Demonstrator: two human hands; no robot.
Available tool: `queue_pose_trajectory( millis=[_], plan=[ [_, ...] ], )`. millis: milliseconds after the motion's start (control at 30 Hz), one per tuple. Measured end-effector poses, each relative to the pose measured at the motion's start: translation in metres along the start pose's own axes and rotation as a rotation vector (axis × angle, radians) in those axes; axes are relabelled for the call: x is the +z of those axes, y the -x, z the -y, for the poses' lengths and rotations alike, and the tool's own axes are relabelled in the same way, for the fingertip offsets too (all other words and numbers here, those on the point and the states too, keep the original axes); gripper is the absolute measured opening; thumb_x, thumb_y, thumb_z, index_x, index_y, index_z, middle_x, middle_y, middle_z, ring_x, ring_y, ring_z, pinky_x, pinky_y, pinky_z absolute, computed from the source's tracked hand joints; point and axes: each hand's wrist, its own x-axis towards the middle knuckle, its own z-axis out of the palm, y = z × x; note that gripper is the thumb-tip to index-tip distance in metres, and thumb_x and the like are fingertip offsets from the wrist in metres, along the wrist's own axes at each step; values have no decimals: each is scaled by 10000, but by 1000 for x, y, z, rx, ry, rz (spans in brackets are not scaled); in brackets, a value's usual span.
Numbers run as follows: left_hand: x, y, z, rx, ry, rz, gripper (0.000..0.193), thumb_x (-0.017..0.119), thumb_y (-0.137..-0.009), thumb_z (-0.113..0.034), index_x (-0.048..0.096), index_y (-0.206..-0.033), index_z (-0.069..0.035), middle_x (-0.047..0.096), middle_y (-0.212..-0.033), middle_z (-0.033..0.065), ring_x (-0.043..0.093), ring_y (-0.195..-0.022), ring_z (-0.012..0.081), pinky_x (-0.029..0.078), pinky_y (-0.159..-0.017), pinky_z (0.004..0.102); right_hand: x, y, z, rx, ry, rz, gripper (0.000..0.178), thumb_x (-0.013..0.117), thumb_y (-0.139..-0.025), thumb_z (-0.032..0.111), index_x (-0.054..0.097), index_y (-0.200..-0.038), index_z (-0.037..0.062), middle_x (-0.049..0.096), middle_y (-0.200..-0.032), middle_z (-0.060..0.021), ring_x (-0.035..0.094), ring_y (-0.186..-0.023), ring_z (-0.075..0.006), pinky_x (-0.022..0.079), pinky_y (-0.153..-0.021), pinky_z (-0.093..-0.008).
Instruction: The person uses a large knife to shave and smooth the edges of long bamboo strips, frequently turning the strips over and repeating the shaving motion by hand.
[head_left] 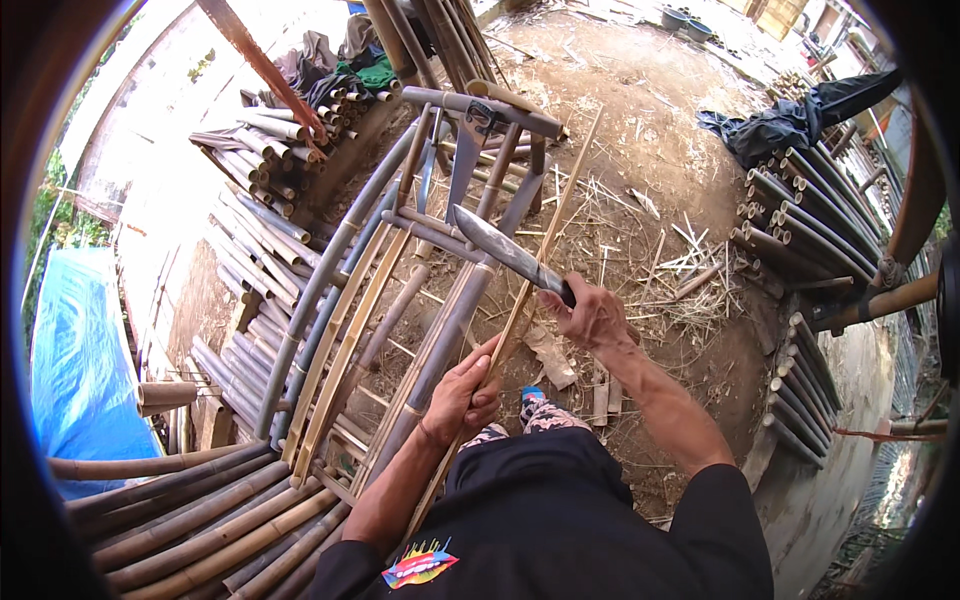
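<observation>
My left hand [463, 393] grips a long thin bamboo strip [545, 240] that runs from my lap up toward the far end of a bamboo frame. In my right hand [592, 315] is a big knife by its dark handle. The knife's grey blade [500, 246] points up and left, and its edge rests against the strip just above my left hand. Under both hands lies the curved bamboo frame [340, 300], made of thick grey poles with rungs between them.
Stacks of cut bamboo poles lie at the left [250, 270], lower left [190, 520] and right [810, 220]. A blue tarp [85, 370] is at the far left. Bamboo shavings [680, 270] litter the dirt ground. Dark cloth [780, 125] lies on the right-hand poles.
</observation>
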Motion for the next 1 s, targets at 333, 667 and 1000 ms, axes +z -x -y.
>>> queue_pose_trajectory(
  millis=[333,667,1000],
  plan=[
    [-9,50,28,-4,26,48,461,382,-1046,-273,307,-1487,-162,345,-599,-23,292,-410,60,288,-378,209,-18,-42,-74,-12,203,-217,549,418,-928,636,521,-786,116,486,-534,-1,414,-393,-92,372,-331,-302],
    [-73,178,53,-142,-64,23,613,500,-989,-368,288,-1484,-76,376,-581,-12,312,-395,66,267,-366,221,-134,-78,-193,736,83,-242,796,303,-872,777,634,-910,53,616,-759,-103,597,-713,-238,463,-638,-421],
    [-15,22,-14,207,-643,-250,465,466,-1020,-272,421,-1410,-23,588,-660,35,488,-431,65,382,-397,192,-24,-19,0,-46,-12,-14,596,383,-936,653,540,-809,92,539,-592,-26,490,-446,-105,409,-337,-308]
  ],
)
